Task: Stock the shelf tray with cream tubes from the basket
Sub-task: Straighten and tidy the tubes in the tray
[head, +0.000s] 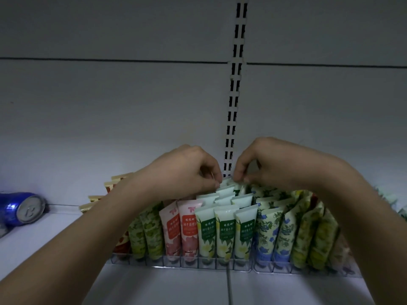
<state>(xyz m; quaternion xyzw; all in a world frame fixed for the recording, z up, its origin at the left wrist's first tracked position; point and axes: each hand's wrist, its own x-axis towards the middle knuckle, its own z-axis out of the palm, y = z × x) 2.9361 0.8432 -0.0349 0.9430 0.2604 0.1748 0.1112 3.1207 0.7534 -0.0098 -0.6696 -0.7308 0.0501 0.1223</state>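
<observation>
A clear plastic shelf tray (220,264) holds rows of upright cream tubes: olive-leaf, pink-flower (180,230), green-label white (224,230), blue-flower (273,230) and yellow-green ones. Both hands reach over the tray to its back. My left hand (187,170) and my right hand (262,164) meet above the rearmost pale green tubes (228,186), and their fingertips pinch the crimped tops of those tubes. The basket is not in view.
A blue drink can (19,209) lies on its side on the white shelf (55,249) at the left. Gold-edged packs (97,200) stand behind my left forearm. The white back panel has a slotted upright (233,95). More tubes show at the far right edge.
</observation>
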